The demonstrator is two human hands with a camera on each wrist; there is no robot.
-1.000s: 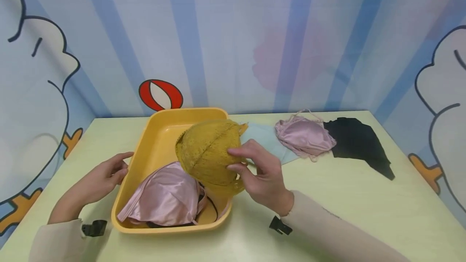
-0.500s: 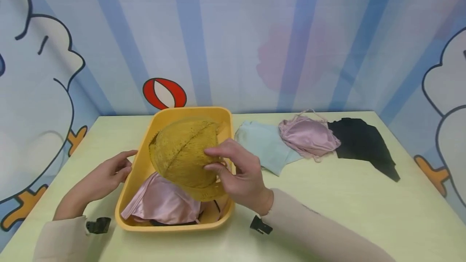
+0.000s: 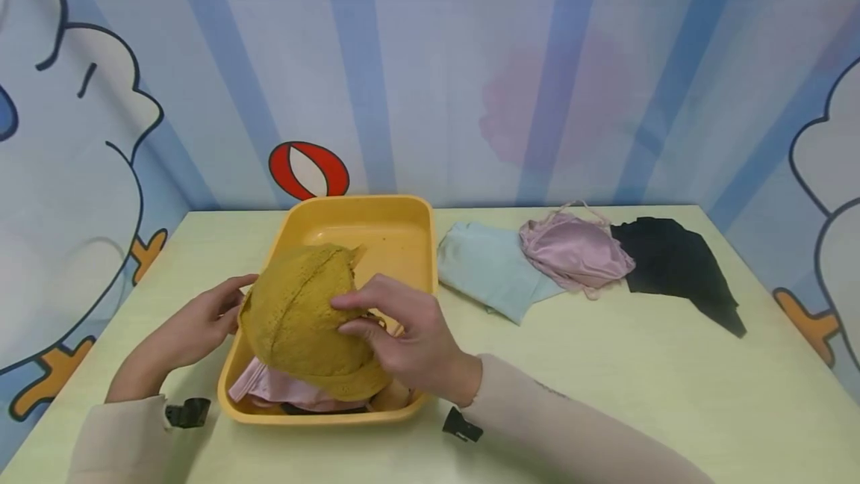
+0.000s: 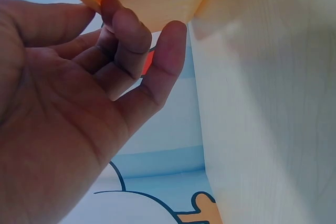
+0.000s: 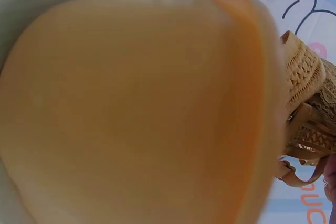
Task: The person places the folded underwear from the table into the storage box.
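Note:
A mustard-yellow lace bra (image 3: 302, 320) hangs folded over the front left of the yellow tray (image 3: 366, 204). My right hand (image 3: 410, 331) pinches its right side between thumb and fingers. Part of the bra, its lace band (image 5: 304, 77), shows at the edge of the right wrist view. Beneath it a pink satin bra (image 3: 289, 388) lies in the tray, mostly covered, with something black under it. My left hand (image 3: 195, 323) holds the tray's left rim, its curled fingers (image 4: 170, 45) against the outside wall in the left wrist view.
Right of the tray on the pale table (image 3: 571, 364) lie a folded light-blue garment (image 3: 487, 264), a pink satin bra (image 3: 574, 249) and a black garment (image 3: 675, 267), in a row. A printed cloth backdrop (image 3: 430, 81) rises behind the table.
My right hand has carried the yellow bra left and toward me, from the tray's right side to over the pink bra, uncovering the tray's back. The left hand stays at the rim.

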